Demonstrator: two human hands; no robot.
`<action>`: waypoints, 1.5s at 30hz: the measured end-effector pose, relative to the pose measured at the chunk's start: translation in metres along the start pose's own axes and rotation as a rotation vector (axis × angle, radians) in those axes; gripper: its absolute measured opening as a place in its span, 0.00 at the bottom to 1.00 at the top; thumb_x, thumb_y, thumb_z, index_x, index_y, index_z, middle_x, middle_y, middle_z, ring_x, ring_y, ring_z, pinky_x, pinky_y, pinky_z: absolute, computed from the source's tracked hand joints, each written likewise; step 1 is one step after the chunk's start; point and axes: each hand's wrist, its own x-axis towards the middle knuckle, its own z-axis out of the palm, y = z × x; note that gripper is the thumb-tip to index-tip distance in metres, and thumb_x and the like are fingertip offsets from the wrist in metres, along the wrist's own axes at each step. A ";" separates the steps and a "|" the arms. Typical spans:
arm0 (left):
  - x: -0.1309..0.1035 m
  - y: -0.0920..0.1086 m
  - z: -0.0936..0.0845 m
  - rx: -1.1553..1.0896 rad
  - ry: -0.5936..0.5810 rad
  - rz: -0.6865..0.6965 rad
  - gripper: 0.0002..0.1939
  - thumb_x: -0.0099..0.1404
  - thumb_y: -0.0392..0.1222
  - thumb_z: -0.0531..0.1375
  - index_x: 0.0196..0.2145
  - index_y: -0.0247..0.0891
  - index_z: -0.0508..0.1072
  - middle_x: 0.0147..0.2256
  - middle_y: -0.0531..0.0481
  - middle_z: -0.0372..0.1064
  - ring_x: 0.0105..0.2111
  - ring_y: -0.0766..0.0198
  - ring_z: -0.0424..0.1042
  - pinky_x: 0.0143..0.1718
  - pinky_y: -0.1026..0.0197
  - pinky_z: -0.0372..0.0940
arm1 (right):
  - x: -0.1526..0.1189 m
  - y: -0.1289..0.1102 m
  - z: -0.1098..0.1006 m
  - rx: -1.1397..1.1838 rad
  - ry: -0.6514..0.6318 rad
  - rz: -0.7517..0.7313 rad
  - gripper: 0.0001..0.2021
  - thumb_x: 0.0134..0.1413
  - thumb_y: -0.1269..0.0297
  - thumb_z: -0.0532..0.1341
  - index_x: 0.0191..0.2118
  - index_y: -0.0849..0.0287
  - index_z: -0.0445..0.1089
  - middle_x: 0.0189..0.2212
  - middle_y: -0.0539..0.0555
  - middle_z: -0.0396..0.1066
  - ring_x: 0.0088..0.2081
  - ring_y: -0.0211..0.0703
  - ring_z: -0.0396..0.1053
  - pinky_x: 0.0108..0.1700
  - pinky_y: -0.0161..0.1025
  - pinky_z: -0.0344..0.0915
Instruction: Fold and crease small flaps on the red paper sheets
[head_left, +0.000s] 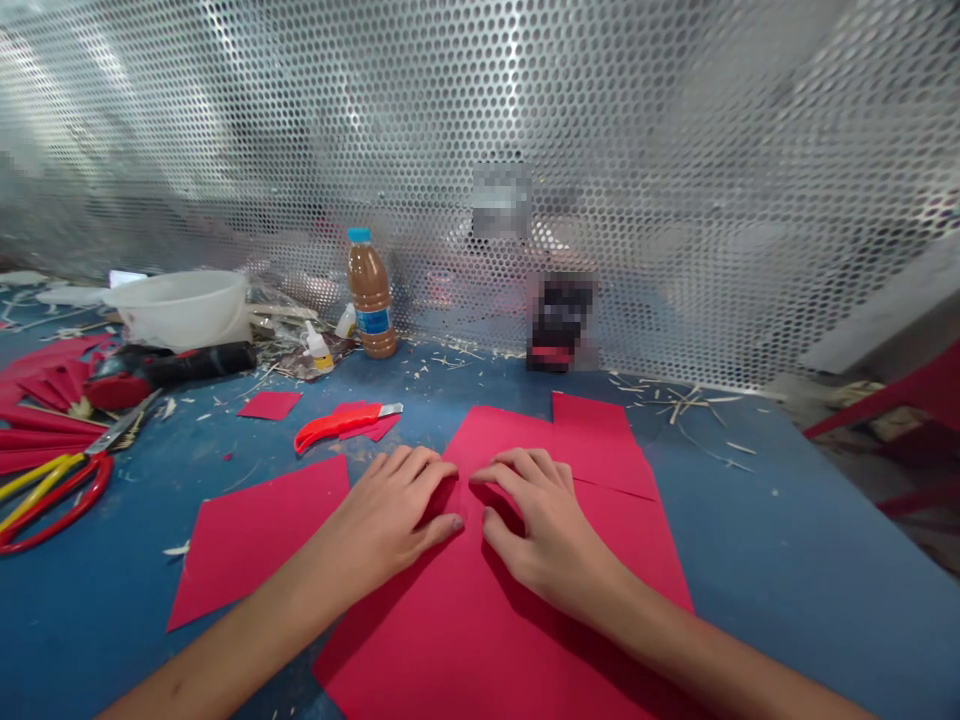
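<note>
A large red paper sheet (450,640) lies on the blue table in front of me. My left hand (397,515) rests on its upper part, thumb and fingers bent and spread apart. Facing it, my right hand (544,530) touches the same area, its thumb apart from the curled fingers. A narrow gap separates the two hands, and I see nothing gripped in either. At the upper right, a smaller red piece (600,450) overlaps the sheet. Left of my left hand lies another red sheet (255,535). Beyond it is an orange-handled utility knife (341,425) with its blade out.
Scissors (97,455) with red and yellow handles lie at the left by folded red paper (52,400) and a black-red power tool (172,370). Behind are a white basin (184,310), a small glue bottle (319,350) and a brown-filled bottle (370,295). A perforated metal sheet (675,180) borders the table.
</note>
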 end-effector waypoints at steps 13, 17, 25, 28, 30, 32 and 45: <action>0.003 -0.002 -0.003 -0.056 -0.004 0.020 0.13 0.72 0.45 0.63 0.52 0.41 0.72 0.49 0.45 0.72 0.50 0.47 0.68 0.51 0.46 0.65 | 0.001 -0.001 0.000 -0.009 -0.012 0.003 0.14 0.59 0.75 0.60 0.48 0.54 0.73 0.47 0.57 0.75 0.50 0.56 0.68 0.50 0.54 0.60; 0.005 -0.005 0.000 -0.068 0.003 0.027 0.13 0.71 0.45 0.63 0.51 0.40 0.72 0.49 0.45 0.72 0.50 0.47 0.68 0.52 0.45 0.65 | 0.001 -0.002 -0.001 -0.002 -0.021 0.008 0.14 0.59 0.75 0.60 0.49 0.55 0.73 0.47 0.57 0.75 0.50 0.56 0.68 0.50 0.54 0.60; 0.004 -0.002 0.002 -0.064 0.012 0.028 0.12 0.72 0.43 0.62 0.51 0.38 0.70 0.49 0.43 0.71 0.50 0.47 0.68 0.52 0.44 0.65 | -0.001 0.000 0.000 0.001 -0.010 -0.008 0.16 0.59 0.75 0.60 0.50 0.55 0.74 0.48 0.58 0.75 0.51 0.55 0.68 0.50 0.53 0.59; 0.002 0.001 0.002 -0.058 0.009 0.030 0.10 0.74 0.42 0.60 0.50 0.38 0.71 0.50 0.43 0.71 0.50 0.47 0.68 0.52 0.44 0.66 | -0.001 0.000 -0.001 -0.003 -0.011 -0.017 0.16 0.58 0.75 0.60 0.50 0.55 0.74 0.47 0.57 0.74 0.51 0.55 0.68 0.51 0.53 0.59; 0.001 0.001 0.002 -0.053 0.006 0.031 0.09 0.74 0.42 0.60 0.48 0.38 0.71 0.50 0.43 0.71 0.50 0.47 0.69 0.52 0.44 0.66 | -0.001 -0.001 -0.002 -0.012 -0.013 -0.029 0.15 0.59 0.75 0.61 0.50 0.55 0.75 0.47 0.57 0.74 0.51 0.55 0.67 0.51 0.53 0.59; 0.000 0.001 0.002 -0.046 0.012 0.030 0.12 0.74 0.43 0.61 0.52 0.37 0.70 0.53 0.42 0.70 0.52 0.47 0.69 0.53 0.44 0.67 | -0.002 -0.002 -0.002 -0.021 -0.012 -0.037 0.15 0.59 0.75 0.61 0.50 0.55 0.75 0.47 0.57 0.74 0.51 0.55 0.67 0.51 0.53 0.59; 0.001 -0.001 -0.003 0.055 -0.032 0.092 0.21 0.73 0.53 0.63 0.54 0.35 0.73 0.50 0.41 0.74 0.52 0.44 0.72 0.52 0.42 0.69 | -0.002 0.000 -0.001 -0.012 -0.001 -0.035 0.15 0.59 0.75 0.60 0.49 0.54 0.74 0.48 0.57 0.73 0.51 0.55 0.67 0.50 0.52 0.59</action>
